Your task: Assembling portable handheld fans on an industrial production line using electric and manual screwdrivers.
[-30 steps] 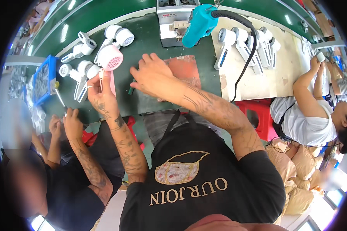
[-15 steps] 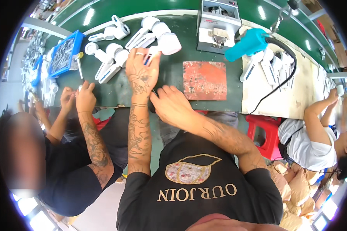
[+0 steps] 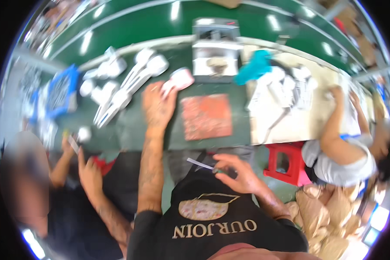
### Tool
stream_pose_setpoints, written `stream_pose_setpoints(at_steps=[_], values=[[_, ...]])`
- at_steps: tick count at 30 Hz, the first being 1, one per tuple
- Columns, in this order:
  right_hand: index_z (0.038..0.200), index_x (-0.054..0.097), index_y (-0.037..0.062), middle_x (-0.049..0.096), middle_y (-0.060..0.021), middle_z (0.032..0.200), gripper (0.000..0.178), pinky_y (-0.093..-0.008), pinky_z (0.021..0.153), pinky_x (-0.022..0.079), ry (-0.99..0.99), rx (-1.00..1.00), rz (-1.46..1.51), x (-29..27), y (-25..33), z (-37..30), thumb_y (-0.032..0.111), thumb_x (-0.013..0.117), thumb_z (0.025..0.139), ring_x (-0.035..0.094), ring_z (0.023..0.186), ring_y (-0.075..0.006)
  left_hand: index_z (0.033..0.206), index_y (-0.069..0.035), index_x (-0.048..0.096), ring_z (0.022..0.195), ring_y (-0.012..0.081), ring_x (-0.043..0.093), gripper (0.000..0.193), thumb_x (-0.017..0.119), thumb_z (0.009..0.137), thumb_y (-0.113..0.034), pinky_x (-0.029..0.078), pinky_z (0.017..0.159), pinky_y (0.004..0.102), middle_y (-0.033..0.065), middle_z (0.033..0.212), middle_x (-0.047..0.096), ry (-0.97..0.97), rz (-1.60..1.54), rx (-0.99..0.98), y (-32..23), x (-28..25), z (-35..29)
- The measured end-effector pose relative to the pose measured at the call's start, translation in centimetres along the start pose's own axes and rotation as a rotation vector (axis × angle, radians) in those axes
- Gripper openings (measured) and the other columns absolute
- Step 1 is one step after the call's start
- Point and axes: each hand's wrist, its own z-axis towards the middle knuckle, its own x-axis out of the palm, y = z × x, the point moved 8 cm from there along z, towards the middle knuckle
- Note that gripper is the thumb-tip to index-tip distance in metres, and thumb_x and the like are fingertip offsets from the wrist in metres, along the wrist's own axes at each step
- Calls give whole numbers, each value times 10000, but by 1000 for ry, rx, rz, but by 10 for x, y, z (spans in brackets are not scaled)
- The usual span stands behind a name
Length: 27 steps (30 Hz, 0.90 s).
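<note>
Over the green bench top, my left hand [image 3: 158, 106] is closed on a white handheld device [image 3: 181, 79] with a wide, pinkish-white head pointing away to the right. Its handle is mostly hidden by my fingers. My right hand [image 3: 238, 173] is drawn back near my lap, thumb and forefinger pinching a thin pale strip [image 3: 199, 164] that juts out to the left. Blur keeps me from telling what kind of tool or part the strip is. Several similar white devices [image 3: 134, 76] lie in a group to the left of my left hand.
A worn red square pad [image 3: 207, 117] lies right of my left hand, with a grey machine [image 3: 216, 52] behind it. A teal tool [image 3: 254, 67] and more white devices [image 3: 286, 86] are at right. Co-workers sit on both sides; a blue tray [image 3: 61, 91] stands far left.
My right hand has left the bench edge beside my left wrist and moved right and toward me, now showing the pale strip. The view has shifted; my left hand still holds the device.
</note>
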Motion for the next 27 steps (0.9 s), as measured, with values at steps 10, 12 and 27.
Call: stream_pose_setpoints(at_steps=[10, 12, 27], values=[[1205, 637, -19, 717, -149, 1039, 242, -374, 818, 560, -264, -325, 221, -68, 29, 3, 59, 646, 977, 708, 926, -269, 1268, 22, 620, 1181, 316, 599, 357, 697, 923, -35, 473, 1039, 403, 171, 1245, 620, 206, -485, -61, -103, -37, 35], [1219, 609, -21, 676, -152, 1030, 242, -361, 799, 560, -362, -387, 294, -78, 27, 1, 42, 618, 985, 684, 906, -233, 1246, 8, 635, 1170, 319, 611, 350, 710, 907, -38, 473, 1038, 400, 160, 1218, 648, 229, -501, -1, -109, -35, 38], [1407, 496, -20, 626, -79, 1099, 388, -258, 712, 426, -988, -182, 413, -139, -49, 15, 170, 533, 1070, 544, 854, -128, 1215, -96, 628, 1203, 340, 547, 370, 728, 888, -241, 432, 1006, 495, 107, 1251, 614, 284, -417, -18, -89, -18, -32]])
